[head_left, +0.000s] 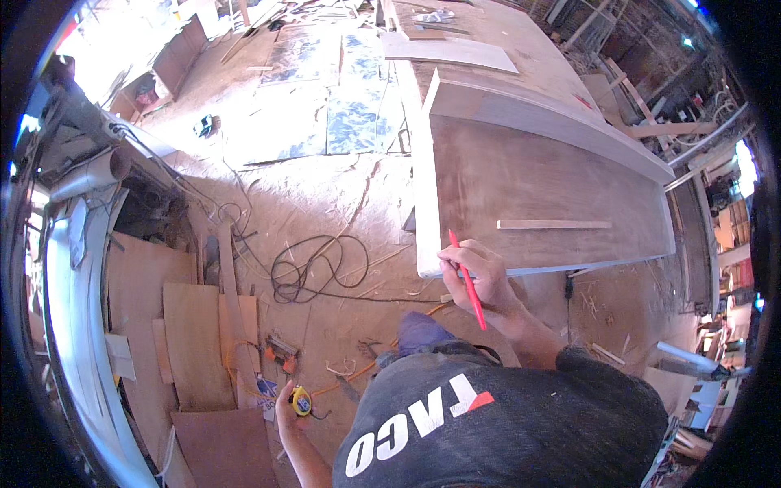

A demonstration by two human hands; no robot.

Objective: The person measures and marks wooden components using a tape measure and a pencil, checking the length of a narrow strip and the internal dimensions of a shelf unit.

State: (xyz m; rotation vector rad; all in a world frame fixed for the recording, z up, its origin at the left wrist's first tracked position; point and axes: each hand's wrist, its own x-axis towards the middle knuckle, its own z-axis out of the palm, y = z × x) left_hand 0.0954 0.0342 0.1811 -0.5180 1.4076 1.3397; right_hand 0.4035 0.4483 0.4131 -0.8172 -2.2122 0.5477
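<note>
A red pen (476, 306) is gripped in my right hand (490, 275), slanting across the fingers. That hand is at the near left corner of a wooden panel (529, 175) framed by pale edge boards. A short pale wooden strip (553, 224) lies on the panel beyond the hand. Down at my left side, my left hand (286, 409) holds a yellow tape measure (302, 401). Its fingers are partly hidden behind the case.
Black cable (320, 264) lies in loops on the dusty floor to the left of the panel. Sheets of brown board (191, 346) lean at the left. Near my left hand is an orange tool (281, 355). A white board (449, 52) lies on the far worktable.
</note>
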